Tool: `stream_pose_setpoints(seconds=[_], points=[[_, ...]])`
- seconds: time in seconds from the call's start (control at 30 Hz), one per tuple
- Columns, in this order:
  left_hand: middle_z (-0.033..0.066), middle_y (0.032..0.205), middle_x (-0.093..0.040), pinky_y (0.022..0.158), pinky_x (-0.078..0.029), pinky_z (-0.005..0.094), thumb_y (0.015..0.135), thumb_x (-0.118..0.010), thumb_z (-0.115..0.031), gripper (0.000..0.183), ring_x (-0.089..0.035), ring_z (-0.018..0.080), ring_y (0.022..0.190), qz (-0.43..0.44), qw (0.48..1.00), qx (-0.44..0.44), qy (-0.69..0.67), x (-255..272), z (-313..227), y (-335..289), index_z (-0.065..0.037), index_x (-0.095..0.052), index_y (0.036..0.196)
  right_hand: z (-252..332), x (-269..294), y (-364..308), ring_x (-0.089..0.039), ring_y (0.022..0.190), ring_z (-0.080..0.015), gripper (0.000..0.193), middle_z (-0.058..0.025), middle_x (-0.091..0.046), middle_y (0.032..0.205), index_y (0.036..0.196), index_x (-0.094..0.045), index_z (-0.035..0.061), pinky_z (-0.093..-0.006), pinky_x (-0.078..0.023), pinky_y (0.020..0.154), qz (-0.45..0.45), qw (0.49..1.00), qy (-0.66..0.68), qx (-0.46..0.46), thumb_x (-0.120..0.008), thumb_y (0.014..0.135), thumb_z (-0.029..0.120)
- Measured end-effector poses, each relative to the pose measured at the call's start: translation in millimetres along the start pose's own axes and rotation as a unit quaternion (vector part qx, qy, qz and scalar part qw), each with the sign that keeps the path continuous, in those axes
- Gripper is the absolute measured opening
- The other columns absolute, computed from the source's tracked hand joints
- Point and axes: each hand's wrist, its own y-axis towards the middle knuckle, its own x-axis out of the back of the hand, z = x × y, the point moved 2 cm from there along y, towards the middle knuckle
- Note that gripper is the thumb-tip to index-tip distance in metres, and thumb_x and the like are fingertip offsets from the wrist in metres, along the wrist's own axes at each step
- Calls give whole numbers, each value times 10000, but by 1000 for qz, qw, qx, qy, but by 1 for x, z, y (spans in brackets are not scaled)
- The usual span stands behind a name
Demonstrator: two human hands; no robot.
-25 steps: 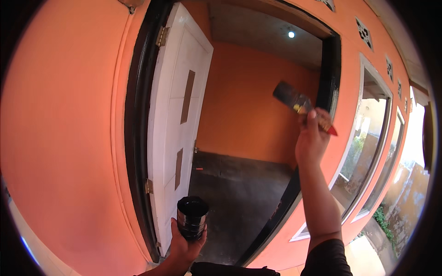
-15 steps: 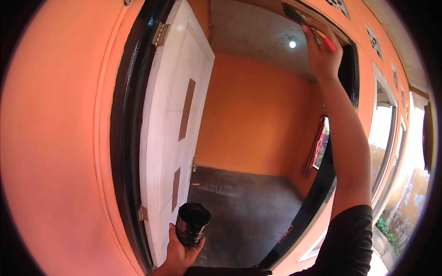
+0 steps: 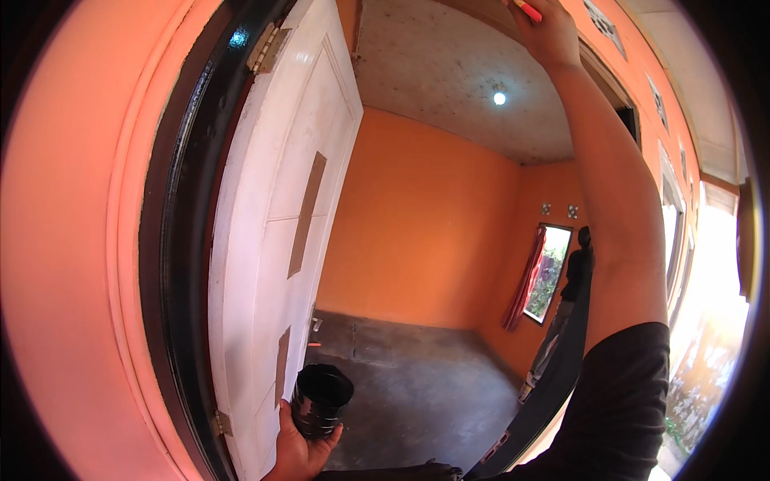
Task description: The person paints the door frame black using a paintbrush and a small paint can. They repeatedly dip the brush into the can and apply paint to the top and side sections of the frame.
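Raised overhead, my right hand (image 3: 549,36) is closed on a paintbrush, whose red handle end (image 3: 528,10) shows; the bristles lie beyond the upper edge. The wooden top of the door frame (image 3: 473,11) is close by. Low in the picture, my left hand (image 3: 303,450) wraps round a round black paint can (image 3: 321,398), open at the top. The can's inside looks dark, and how much it holds cannot be seen. Glossy black coats the left post of the door frame (image 3: 192,168).
A white door (image 3: 269,184) with brown strips stands swung inward, hung on metal hinges (image 3: 269,50). Inside are a dark floor (image 3: 409,393), orange walls (image 3: 417,232), a lit bulb (image 3: 500,99) and a window (image 3: 549,272). Another person (image 3: 571,280) stands beyond the right post.
My view has shifted, so the doorway's left post sits nearer. My right hand and the brush have gone up, taking the bristles out of sight. My left hand still holds the can.
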Motion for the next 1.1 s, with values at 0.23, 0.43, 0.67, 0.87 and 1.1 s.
stream_pose_setpoints(seconds=[0.23,0.43,0.67,0.87,1.1], points=[[96,1093,-662,839,-562,495,1015,-400,-524,477,-653,287,978,-3,1000,-5,6,1,16,21,-127,-558,1226,-20,-4,-15,-644,1033,-311,214,-126,-709,1061,1048,-725,104,-395,-499,933,9,999,-8,-50,-666,845,69],[92,1029,-685,783,-587,468,1012,-396,-536,499,-677,282,919,3,1000,-2,7,2,28,29,-105,-585,1177,-40,8,-33,-640,1057,-316,212,-137,-707,1066,1047,-724,83,-399,-497,943,38,996,-32,-74,-665,845,64],[94,992,-688,761,-594,455,1004,-417,-541,499,-676,274,892,14,1000,14,6,-5,35,33,-97,-602,1139,-72,27,-61,-686,888,-213,203,-55,-717,1011,1090,-716,192,-313,-527,787,25,987,-51,-150,-694,902,267],[94,978,-679,768,-592,443,1002,-423,-542,501,-668,272,882,-9,1000,3,7,-3,37,40,-91,-599,1132,-78,53,-62,-679,809,-209,206,-63,-721,977,1094,-718,205,-321,-525,735,47,975,-76,-206,-685,907,283],[104,995,-652,785,-588,441,1010,-391,-546,511,-647,274,906,-29,999,11,28,-16,33,43,-91,-587,1133,-24,18,-1,-684,976,-216,194,-124,-717,1040,1035,-711,42,-329,-546,875,6,985,122,-119,-629,865,0]])
